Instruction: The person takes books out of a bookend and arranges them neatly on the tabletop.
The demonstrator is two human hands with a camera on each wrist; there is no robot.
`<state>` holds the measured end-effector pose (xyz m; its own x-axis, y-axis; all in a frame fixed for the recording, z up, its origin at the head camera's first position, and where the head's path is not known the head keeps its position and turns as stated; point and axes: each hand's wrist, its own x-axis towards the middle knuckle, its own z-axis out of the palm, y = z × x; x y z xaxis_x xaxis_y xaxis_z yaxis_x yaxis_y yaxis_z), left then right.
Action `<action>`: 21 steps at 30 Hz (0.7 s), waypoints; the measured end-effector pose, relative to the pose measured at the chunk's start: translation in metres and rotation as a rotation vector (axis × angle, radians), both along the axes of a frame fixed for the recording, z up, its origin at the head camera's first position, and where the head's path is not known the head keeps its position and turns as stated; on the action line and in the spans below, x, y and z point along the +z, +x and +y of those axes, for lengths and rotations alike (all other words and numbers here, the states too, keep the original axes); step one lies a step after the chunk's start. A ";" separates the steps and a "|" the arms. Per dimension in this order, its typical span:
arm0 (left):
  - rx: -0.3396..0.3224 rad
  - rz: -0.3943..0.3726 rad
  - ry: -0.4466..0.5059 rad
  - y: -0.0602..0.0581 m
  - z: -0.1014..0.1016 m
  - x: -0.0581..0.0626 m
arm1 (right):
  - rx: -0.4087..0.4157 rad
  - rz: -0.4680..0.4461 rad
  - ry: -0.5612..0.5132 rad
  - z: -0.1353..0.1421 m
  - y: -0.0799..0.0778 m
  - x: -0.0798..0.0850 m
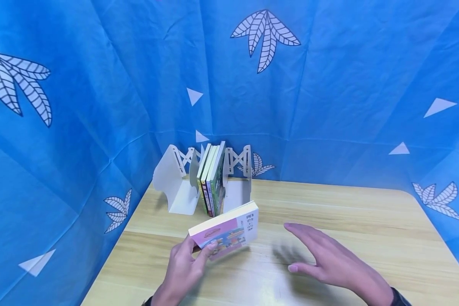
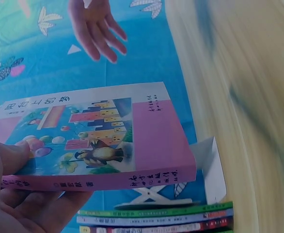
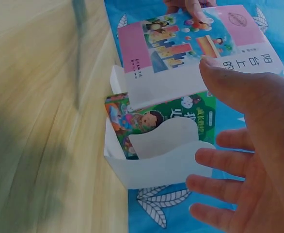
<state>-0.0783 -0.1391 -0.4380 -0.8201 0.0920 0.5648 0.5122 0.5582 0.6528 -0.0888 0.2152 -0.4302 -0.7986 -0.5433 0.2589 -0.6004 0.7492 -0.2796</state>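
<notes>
Left hand [image 1: 185,263] pinches pink-and-white rectangular paperback book [image 1: 229,233] in front of white metal-looking book rack [image 1: 170,177]; right hand [image 1: 327,258] spread, empty, front-right of rack; one-end grip could let book twist, drop

Person's body: bare left hand [image 1: 185,265] and bare right hand [image 1: 329,259]. The left sleeve [image 1: 148,302], dark, appears as a narrow sliver at the wrist; the right sleeve [image 1: 399,298], likewise dark, shows a larger wedge with a distinct cuff edge. The fingers [image 3: 219,188] are slender, with rounded tips. The right thumbnail [image 1: 293,268] is short and smoothly curved.
</notes>
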 end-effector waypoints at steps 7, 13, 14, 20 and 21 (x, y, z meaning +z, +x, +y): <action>-0.098 -0.038 0.041 0.001 0.012 -0.002 | -0.024 -0.077 -0.021 -0.003 0.002 0.000; -0.188 -0.037 0.050 0.002 0.019 -0.006 | -0.039 -0.104 -0.039 -0.004 0.004 0.000; -0.199 -0.035 0.052 0.002 0.019 -0.007 | -0.043 -0.117 -0.043 -0.005 0.004 0.000; -0.277 -0.011 0.060 0.003 0.025 -0.009 | -0.075 -0.199 -0.073 -0.009 0.005 0.000; -0.287 -0.017 0.061 0.004 0.026 -0.009 | -0.073 -0.199 -0.075 -0.010 0.005 -0.001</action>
